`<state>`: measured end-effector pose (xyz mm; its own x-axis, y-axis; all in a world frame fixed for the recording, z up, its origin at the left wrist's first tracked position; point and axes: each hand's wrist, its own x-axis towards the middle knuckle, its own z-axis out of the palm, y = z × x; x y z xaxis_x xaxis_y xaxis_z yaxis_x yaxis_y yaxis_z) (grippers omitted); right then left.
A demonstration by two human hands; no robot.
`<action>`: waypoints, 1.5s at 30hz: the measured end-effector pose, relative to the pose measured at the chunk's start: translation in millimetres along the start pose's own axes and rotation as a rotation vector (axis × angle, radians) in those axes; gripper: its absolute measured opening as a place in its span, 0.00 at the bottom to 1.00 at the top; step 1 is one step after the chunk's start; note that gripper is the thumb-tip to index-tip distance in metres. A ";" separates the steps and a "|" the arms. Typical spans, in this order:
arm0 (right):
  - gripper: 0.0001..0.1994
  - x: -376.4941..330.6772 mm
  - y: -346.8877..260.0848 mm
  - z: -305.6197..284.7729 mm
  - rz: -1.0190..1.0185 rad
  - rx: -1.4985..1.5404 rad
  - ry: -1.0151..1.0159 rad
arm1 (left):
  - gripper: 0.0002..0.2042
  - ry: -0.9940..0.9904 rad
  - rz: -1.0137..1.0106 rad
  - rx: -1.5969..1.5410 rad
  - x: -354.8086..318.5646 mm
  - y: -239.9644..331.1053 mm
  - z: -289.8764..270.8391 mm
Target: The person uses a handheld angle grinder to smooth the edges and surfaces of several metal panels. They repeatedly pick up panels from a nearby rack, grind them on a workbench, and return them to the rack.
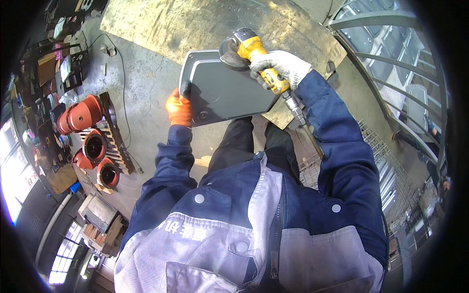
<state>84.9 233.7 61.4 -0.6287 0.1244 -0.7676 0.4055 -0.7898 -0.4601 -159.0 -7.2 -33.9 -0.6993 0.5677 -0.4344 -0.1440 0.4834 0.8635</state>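
A dark grey panel (232,93) with rounded corners and a lighter raised rim is held out in front of me, its far part over the worktable. My left hand (179,108), in an orange glove, grips the panel's left edge with the thumb on its face. In a white glove with grey fingers, my right hand (283,68) is wrapped round the body of a yellow air grinder (252,47). The grinder's round disc (231,54) lies over the panel's far edge; whether it touches is unclear. A metal hose fitting (294,107) sticks out of the tool's rear end.
Beyond the panel spreads a worn, stained worktable (161,22). Red-orange cylindrical housings (80,116) stand by a wooden pallet (116,141) at left. A metal rack (386,19) with grey panels rises at right. A thin cable (124,88) crosses the floor.
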 end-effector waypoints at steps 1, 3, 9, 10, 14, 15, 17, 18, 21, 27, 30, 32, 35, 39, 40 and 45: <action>0.12 -2.4 4.7 -8.3 0.003 0.015 0.014 | 0.15 -0.027 0.022 -0.017 -1.6 2.7 1.6; 0.12 -6.3 14.0 -22.7 0.013 0.041 0.045 | 0.16 -0.026 0.024 -0.024 -8.0 8.2 3.2; 0.10 -14.9 36.8 -60.3 0.022 0.186 0.133 | 0.18 -0.037 0.052 0.085 -10.5 21.5 6.3; 0.11 -16.0 39.5 -67.9 0.032 0.206 0.141 | 0.19 -0.032 0.052 0.076 -10.5 21.9 6.7; 0.13 -17.7 51.8 -93.1 0.029 0.210 0.211 | 0.19 -0.041 0.058 0.077 -6.7 19.1 6.0; 0.13 -18.4 55.3 -99.9 0.027 0.220 0.233 | 0.19 -0.044 0.062 0.079 -6.2 18.1 6.2; 0.14 -19.3 63.2 -114.6 0.033 0.220 0.247 | 0.19 -0.030 0.040 0.059 -5.7 16.2 5.3; 0.15 -20.1 68.5 -122.4 0.029 0.235 0.250 | 0.19 -0.029 0.027 0.041 -5.4 15.4 4.5; 0.16 -15.0 85.2 -145.6 0.046 0.269 0.306 | 0.18 -0.074 0.069 -0.005 -5.8 13.6 2.1; 0.16 -20.3 113.6 -170.4 0.054 0.324 0.474 | 0.15 -0.100 -0.043 -0.012 1.7 13.6 2.7; 0.13 -51.4 111.7 -155.5 0.018 0.411 0.365 | 0.13 -0.203 -0.192 -0.426 7.4 23.6 10.4; 0.13 -70.8 97.6 -133.9 -0.016 0.488 0.271 | 0.13 -0.112 0.118 0.140 -4.1 34.2 19.0; 0.12 -88.5 63.2 -93.4 -0.069 0.554 0.040 | 0.16 -0.193 0.045 0.000 -24.2 62.8 35.5; 0.13 -87.9 13.6 -36.4 -0.103 0.599 -0.215 | 0.27 -0.393 -0.216 -0.243 -45.7 114.9 45.7; 0.13 -86.4 3.3 -23.8 -0.102 0.583 -0.179 | 0.40 -0.420 -0.215 -0.054 -46.7 125.2 49.6; 0.14 -87.3 -31.1 8.6 -0.119 0.455 -0.133 | 0.50 -0.670 -0.398 -0.179 -51.5 143.6 59.0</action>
<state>121.4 242.2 146.6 -0.7443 0.1755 -0.6444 0.0130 -0.9609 -0.2768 -102.3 72.3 97.4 -0.0101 0.6827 -0.7306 -0.4444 0.6515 0.6149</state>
